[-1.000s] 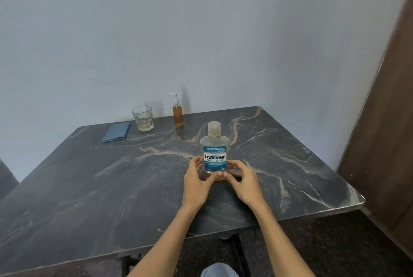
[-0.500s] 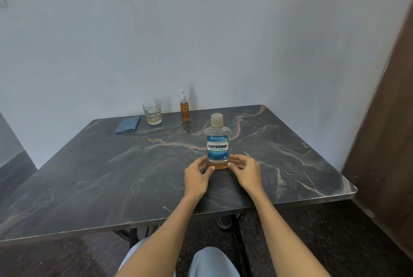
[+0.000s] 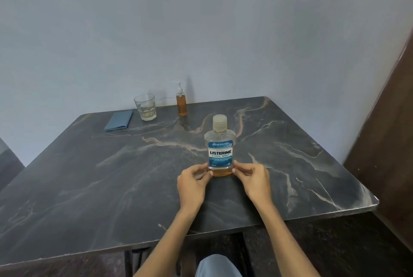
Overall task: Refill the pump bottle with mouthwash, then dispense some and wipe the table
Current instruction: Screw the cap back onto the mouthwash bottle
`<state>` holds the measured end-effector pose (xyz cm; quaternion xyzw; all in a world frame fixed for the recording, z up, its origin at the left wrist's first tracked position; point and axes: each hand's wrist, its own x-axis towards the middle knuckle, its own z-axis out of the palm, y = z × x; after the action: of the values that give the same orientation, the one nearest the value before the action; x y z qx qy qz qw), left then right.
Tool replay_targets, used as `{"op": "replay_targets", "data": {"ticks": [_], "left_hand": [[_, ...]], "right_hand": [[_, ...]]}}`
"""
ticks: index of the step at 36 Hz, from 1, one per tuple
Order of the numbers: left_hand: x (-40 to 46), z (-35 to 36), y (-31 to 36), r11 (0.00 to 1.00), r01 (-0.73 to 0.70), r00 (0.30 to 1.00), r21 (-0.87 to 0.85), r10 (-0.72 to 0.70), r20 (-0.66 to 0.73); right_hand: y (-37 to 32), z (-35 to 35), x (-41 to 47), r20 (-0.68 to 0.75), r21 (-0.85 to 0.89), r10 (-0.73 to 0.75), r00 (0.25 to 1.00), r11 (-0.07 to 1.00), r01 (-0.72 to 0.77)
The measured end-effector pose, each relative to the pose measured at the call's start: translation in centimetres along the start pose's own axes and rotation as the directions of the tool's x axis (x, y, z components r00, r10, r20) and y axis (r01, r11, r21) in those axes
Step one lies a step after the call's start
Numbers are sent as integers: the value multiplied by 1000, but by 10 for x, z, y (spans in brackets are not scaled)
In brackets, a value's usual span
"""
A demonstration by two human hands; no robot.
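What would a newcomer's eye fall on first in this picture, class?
The mouthwash bottle stands capped near the middle of the dark marble table, the left hand and right hand touching its base. Along the far edge stand a pump bottle, a glass and a folded blue cloth.

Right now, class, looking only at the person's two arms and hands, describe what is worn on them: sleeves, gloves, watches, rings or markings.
Nothing is worn. Both forearms are bare as far as the bottom of the picture, with no sleeve in view. The left hand and right hand have no gloves, and no watch, bracelet or ring shows on the wrists or fingers. No markings are visible. The only clothing seen is light blue-grey fabric on a knee under the table.
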<state>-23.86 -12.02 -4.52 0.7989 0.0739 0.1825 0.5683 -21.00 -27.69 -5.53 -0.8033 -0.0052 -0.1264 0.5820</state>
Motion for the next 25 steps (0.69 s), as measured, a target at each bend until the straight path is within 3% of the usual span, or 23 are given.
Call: {"op": "replay_targets", "data": {"ticks": [10, 18, 25], "left_hand": [[53, 22, 1, 1000, -8, 998, -6, 8, -58], [164, 50, 20, 995, -88, 989, 52, 93, -112], [262, 77, 13, 996, -65, 994, 59, 69, -79]], "right_hand": [[-7, 5, 58, 23, -62, -26, 999, 998, 27], [-31, 22, 172, 7, -102, -91, 996, 991, 91], [-25, 49, 259, -16, -95, -103, 995, 990, 101]]}}
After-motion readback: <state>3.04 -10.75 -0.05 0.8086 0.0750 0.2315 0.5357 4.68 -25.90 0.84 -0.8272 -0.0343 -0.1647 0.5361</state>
